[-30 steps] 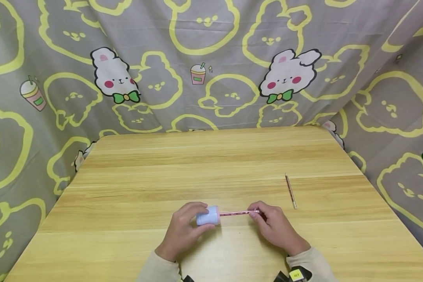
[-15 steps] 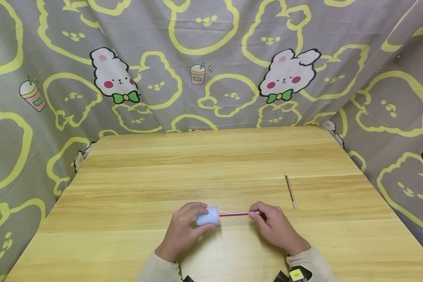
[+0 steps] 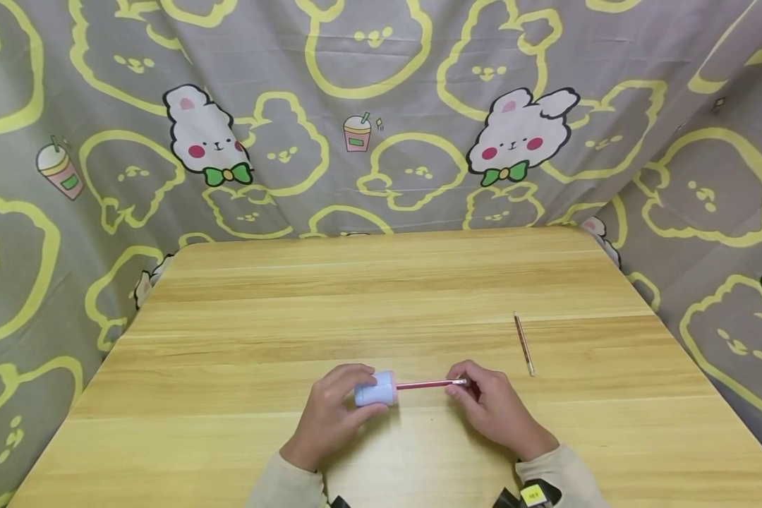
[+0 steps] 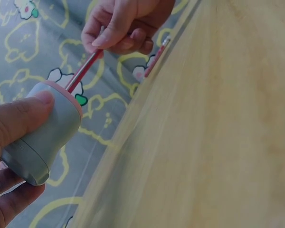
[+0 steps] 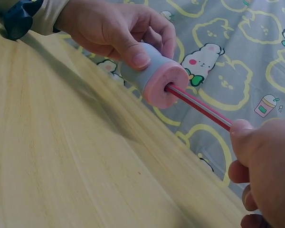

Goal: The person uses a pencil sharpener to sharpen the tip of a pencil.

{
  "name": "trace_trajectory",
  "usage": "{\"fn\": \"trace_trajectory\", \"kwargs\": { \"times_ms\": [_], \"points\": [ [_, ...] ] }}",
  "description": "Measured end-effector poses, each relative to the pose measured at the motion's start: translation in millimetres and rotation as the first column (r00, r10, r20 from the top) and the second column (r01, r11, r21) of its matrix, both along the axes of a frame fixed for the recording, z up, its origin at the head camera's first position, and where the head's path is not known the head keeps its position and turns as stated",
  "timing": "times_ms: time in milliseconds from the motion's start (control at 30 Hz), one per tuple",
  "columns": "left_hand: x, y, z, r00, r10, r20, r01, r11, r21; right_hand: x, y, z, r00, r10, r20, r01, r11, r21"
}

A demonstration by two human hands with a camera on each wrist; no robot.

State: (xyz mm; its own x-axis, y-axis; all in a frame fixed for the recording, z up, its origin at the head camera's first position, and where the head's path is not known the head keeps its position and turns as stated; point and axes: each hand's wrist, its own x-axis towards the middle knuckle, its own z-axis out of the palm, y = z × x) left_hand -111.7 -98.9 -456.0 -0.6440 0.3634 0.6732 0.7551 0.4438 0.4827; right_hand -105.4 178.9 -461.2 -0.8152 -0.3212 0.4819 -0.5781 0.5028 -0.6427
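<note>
My left hand (image 3: 336, 406) grips a light blue pencil sharpener (image 3: 375, 389) with a pink end, thumb on the near side and fingers on the far side. A red striped pencil (image 5: 204, 109) runs into the round hole in the sharpener's pink face, so its tip is hidden inside. Near its eraser end, my right hand (image 3: 492, 406) pinches the pencil between thumb and forefinger, the other fingers curled. In the left wrist view the sharpener (image 4: 47, 128) is tilted, and the right hand (image 4: 126, 23) is at the pencil's far end.
A second red pencil (image 3: 523, 346) with a white eraser end lies on the wooden table (image 3: 260, 310), beyond the right hand. Behind the table hangs a grey curtain (image 3: 413, 70) with yellow outlines and bunny prints.
The pencil has turned about its length: its printed side showed earlier, a plain red side now. The right thumb and fingers have shifted slightly, exposing the eraser end. The left hand keeps its place.
</note>
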Motion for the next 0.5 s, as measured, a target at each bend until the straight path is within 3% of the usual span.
{"fn": "trace_trajectory", "kwargs": {
  "times_ms": [500],
  "points": [
    [0.2,1.2,-0.7,1.000,-0.013,0.005,0.013,1.000,0.007,-2.2,0.4,-4.5,0.999,0.016,-0.045,-0.015,1.000,0.024]
  ]
}}
